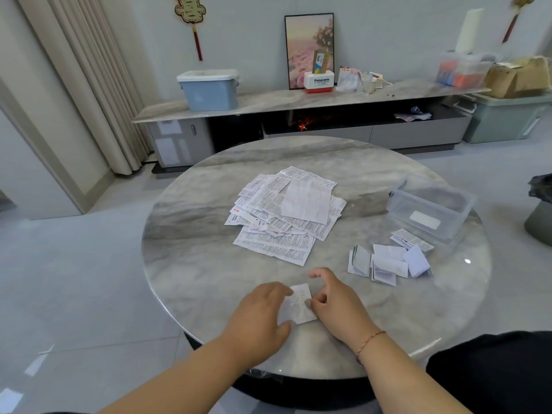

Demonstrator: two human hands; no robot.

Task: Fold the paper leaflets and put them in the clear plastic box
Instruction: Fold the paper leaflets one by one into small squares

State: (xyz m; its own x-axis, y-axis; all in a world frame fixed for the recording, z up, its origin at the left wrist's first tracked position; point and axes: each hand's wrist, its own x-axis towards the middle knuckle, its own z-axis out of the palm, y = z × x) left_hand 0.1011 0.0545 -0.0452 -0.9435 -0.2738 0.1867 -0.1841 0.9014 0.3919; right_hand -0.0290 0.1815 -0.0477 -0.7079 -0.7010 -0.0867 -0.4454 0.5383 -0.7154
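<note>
Leaflet half under hands

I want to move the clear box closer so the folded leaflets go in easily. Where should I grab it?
Probably grip the clear box by its near long wall, thumb outside and fingers inside the open top. Come from above on the near side with the right hand: it sits on the right, and the rim gives the only firm edge.
</note>
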